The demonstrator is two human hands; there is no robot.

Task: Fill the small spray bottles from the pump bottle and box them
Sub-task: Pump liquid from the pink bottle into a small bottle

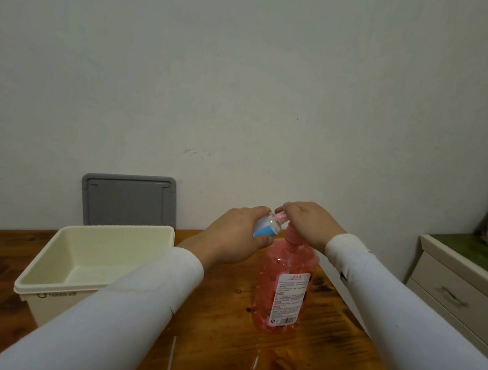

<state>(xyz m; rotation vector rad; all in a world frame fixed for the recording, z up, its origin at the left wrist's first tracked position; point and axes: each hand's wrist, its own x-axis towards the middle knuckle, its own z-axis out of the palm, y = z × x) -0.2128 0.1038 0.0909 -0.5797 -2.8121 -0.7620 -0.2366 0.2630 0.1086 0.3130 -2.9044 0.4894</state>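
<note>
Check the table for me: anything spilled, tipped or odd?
No spill shows. The pump bottle stands upright; the box is open, its grey lid propped against the wall. A thin clear tube lies loose near the front edge.

Surface [213, 353]: wooden, glossy reddish-brown with dark grain patches. Standing on it: a cream box [94, 261], open-topped, toward the left edge; a pink pump bottle [284, 287], upright with a labelled side, toward the right edge; a grey lid [129, 200], upright at the far edge behind the box, against the wall.
</note>
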